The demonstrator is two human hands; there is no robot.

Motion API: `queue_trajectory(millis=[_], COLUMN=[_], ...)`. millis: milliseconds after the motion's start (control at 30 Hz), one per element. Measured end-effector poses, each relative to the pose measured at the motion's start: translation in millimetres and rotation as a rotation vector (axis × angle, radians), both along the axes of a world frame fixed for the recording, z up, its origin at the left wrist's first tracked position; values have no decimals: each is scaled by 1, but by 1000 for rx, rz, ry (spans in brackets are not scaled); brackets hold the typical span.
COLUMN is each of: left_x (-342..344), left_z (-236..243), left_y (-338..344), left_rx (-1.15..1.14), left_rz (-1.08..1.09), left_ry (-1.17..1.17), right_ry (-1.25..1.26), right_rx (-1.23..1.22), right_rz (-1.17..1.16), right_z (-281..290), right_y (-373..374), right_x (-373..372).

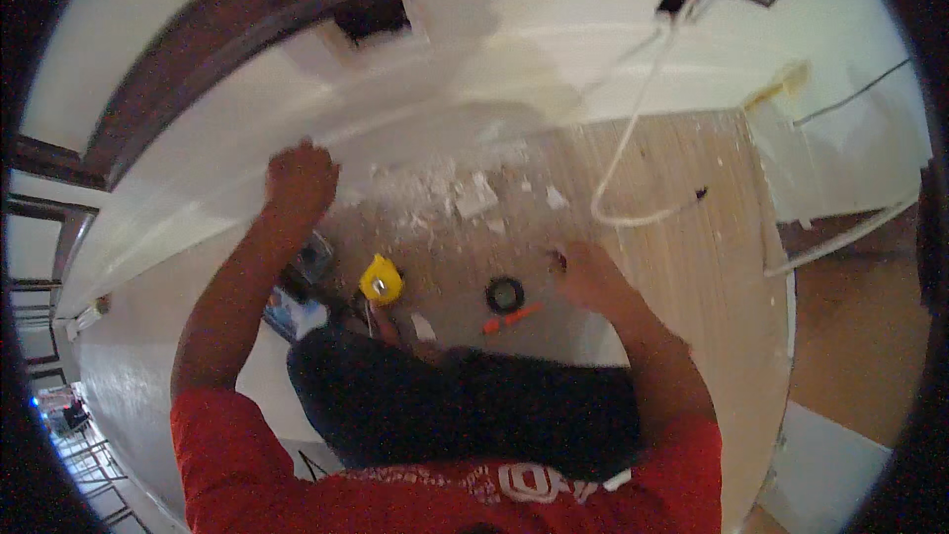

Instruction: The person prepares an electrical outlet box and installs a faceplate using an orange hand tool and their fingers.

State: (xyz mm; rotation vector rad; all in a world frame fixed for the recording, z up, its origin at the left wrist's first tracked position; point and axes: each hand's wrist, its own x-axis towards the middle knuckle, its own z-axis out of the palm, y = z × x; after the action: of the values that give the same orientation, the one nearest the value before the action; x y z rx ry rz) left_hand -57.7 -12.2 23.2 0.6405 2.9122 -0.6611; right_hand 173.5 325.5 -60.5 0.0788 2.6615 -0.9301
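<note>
Wall [534, 30] near curled left hand [302, 181]; right hand [585, 275] near black roll [490, 295].

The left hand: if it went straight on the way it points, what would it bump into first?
Probably the white wall, on the stretch below the dark opening. Depth is unclear here, so I can't tell how close the left hand is to it.
</note>
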Motion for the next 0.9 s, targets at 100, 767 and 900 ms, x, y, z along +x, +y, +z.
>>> queue_trajectory(millis=[100,767,900], left_x=[19,98,103], left_z=[-8,-106,-108], left_y=[15,-215,-207], left_rx=[303,843,710], left_rz=[-96,381,241], left_ry=[53,103,8], right_ry=[-320,322,69], right_rx=[148,82,-102], right_rz=[25,115,51], right_z=[-33,-81,-33], right_y=[1,-211,-265], right_x=[-2,-52,-85])
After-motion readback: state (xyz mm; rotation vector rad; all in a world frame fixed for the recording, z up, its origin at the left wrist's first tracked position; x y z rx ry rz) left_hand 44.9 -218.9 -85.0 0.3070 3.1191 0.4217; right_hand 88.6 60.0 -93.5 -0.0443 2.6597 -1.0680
